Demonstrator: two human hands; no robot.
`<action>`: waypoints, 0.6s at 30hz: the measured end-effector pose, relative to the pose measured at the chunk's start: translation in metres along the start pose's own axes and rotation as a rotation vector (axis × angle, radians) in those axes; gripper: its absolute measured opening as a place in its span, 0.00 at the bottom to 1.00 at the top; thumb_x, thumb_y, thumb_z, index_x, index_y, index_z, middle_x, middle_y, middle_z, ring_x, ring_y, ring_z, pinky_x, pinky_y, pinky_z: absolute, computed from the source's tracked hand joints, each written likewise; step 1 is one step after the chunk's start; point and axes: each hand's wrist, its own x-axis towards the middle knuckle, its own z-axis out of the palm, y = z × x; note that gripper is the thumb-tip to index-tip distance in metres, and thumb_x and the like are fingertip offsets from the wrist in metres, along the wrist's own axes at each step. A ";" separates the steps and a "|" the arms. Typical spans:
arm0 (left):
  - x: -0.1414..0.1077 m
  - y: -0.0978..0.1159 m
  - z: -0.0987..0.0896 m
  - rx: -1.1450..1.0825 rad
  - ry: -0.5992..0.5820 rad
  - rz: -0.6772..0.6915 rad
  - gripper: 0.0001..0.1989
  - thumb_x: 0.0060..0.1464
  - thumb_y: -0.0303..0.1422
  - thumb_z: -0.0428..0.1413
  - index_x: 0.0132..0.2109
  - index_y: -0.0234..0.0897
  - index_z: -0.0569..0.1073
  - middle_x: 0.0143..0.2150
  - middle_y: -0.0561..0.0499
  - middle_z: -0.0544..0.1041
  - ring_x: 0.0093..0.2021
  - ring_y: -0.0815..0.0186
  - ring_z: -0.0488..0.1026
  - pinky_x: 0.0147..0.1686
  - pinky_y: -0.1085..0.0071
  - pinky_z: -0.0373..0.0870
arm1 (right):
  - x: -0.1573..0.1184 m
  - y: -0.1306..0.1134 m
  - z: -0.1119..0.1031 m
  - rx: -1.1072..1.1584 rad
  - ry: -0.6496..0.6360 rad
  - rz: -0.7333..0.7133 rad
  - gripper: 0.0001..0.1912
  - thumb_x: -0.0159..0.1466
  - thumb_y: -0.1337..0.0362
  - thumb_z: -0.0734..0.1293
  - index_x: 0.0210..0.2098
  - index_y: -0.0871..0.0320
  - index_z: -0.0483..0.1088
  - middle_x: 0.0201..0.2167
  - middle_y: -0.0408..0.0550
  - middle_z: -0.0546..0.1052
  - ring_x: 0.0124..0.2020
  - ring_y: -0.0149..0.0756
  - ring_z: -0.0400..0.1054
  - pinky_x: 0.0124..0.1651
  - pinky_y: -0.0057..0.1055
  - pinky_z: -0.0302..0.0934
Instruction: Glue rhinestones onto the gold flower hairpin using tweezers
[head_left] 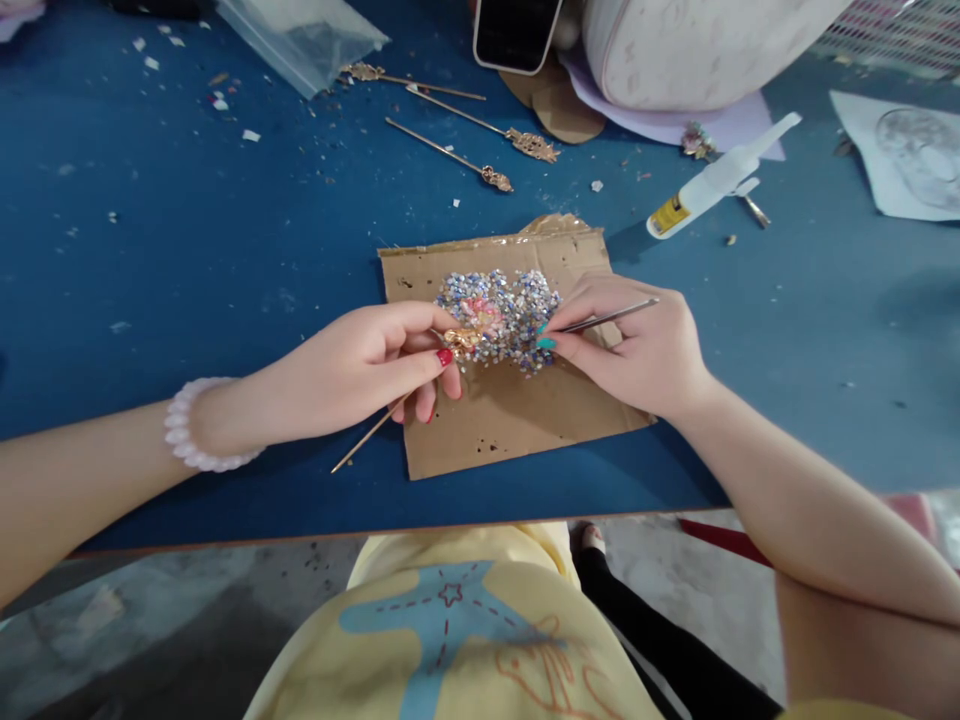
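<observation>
My left hand, with a bracelet at its wrist, pinches a gold hairpin by its ornate head. The hairpin's thin stick comes out below the fingers and points toward the table's front edge. A pink flower-like piece lies just beyond the head; whether it is attached I cannot tell. Closed around slim metal tweezers, my right hand has its fingertips at the right side of a heap of small blue, silver and clear beads. The tweezer tips are hidden. Under the heap lies a cardboard sheet.
Several gold hairpins lie beyond the cardboard. At the right stands a glue bottle, near a small floral ornament. A phone, a plastic bag, a pale pouch and a printed paper line the back.
</observation>
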 end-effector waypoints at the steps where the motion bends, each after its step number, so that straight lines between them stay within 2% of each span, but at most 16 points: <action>1: 0.000 0.000 0.000 0.001 0.001 0.000 0.04 0.66 0.27 0.51 0.44 0.36 0.71 0.32 0.52 0.79 0.23 0.74 0.74 0.21 0.81 0.72 | 0.000 0.000 0.000 0.004 0.007 -0.012 0.07 0.66 0.67 0.70 0.31 0.53 0.75 0.29 0.43 0.78 0.32 0.33 0.73 0.38 0.34 0.68; 6: 0.000 0.001 0.000 0.003 0.004 -0.009 0.05 0.66 0.27 0.50 0.44 0.36 0.71 0.32 0.52 0.79 0.24 0.74 0.74 0.21 0.81 0.71 | -0.001 0.002 0.002 0.015 0.025 -0.061 0.06 0.66 0.68 0.70 0.31 0.55 0.75 0.28 0.43 0.78 0.31 0.32 0.73 0.37 0.32 0.68; 18: 0.000 -0.001 -0.001 0.023 0.005 0.007 0.05 0.66 0.27 0.51 0.41 0.36 0.71 0.33 0.52 0.80 0.24 0.75 0.75 0.21 0.81 0.72 | -0.002 0.004 0.001 0.000 0.019 -0.067 0.07 0.66 0.69 0.70 0.31 0.55 0.75 0.28 0.43 0.78 0.31 0.32 0.73 0.36 0.32 0.67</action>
